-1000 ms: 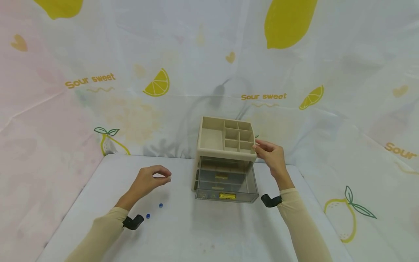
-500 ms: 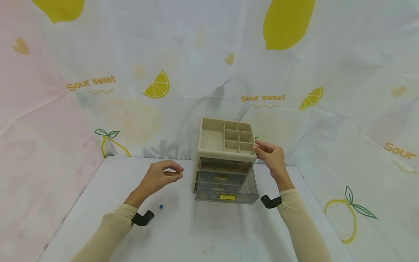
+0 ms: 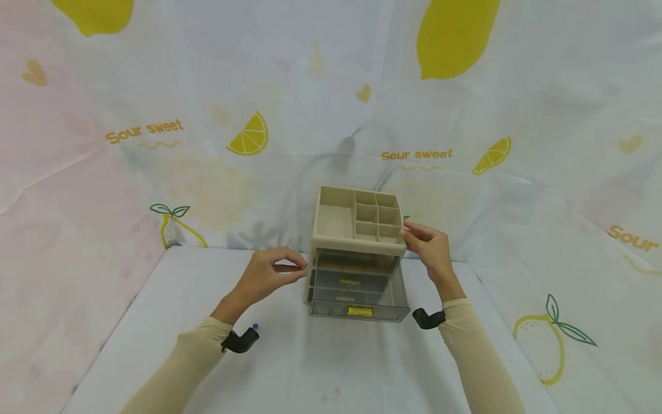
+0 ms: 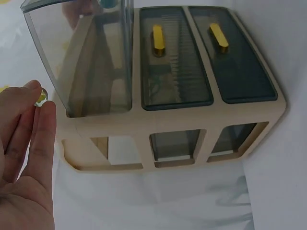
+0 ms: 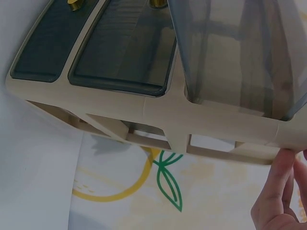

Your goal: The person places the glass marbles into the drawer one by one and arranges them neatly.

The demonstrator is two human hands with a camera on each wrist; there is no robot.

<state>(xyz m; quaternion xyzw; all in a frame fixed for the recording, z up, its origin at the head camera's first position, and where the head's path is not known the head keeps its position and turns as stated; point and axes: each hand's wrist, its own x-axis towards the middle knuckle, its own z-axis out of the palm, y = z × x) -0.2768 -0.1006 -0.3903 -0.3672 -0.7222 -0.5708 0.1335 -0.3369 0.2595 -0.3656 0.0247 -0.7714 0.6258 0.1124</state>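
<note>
My left hand [image 3: 271, 273] pinches a small clear marble [image 4: 42, 98] with a yellow swirl between thumb and fingertips. It is held just left of a beige desktop organizer [image 3: 359, 246], beside its pulled-out top drawer. That drawer [image 3: 395, 313] is see-through grey with a gold handle [image 3: 359, 311]. Small round shapes show faintly at its front left, too blurred to name. My right hand [image 3: 429, 247] grips the organizer's upper right edge, thumb at the front. On the table, a blue marble [image 3: 256, 326] lies beside the left wrist's black camera mount.
Two lower drawers [image 4: 175, 72] of the organizer are closed. Its top has one large tray [image 3: 333, 221] and several small compartments. White cloth covers the table [image 3: 357, 374], and a lemon-print curtain [image 3: 289, 190] hangs behind.
My left hand has moved right and slightly up with the marble, from over the table to the organizer's side. A second blue marble is now hidden from view. My right hand stays put.
</note>
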